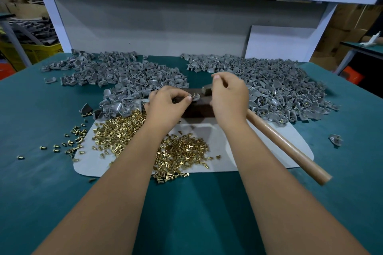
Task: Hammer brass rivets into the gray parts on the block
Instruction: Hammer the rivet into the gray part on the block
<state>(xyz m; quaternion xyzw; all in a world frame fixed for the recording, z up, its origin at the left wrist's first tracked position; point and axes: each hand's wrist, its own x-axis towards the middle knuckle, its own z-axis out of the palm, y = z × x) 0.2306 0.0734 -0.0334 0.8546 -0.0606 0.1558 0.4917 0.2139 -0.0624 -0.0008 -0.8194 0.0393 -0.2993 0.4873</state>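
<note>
The left hand has its fingers curled, thumb and forefinger tips pinching a small gray part with a brass rivet standing in it, held on the top of the dark block at the middle of the surface. The other left fingers are tucked under the palm, over the left end of the block.

The right hand hovers over the right end of the block, its fingers bent loosely inward and its thumb raised and pointing toward the far edge. Whether these fingers hold anything cannot be told from this angle; the palm faces away. The pinched gray part lies just left of the right hand, in the gap between the two hands.

The hammer lies on the surface, its metal head resting at the far right end of the block, just beside the right thumb, and its wooden handle running out from under the right wrist toward the near right edge.

Loose brass rivets are heaped on a pale sheet in front of the block, under both forearms, with a scatter of them spilling off its left side onto the green surface. One pile of gray parts lies beyond the left hand, and a larger pile spreads beyond and to the right of the right hand.
</note>
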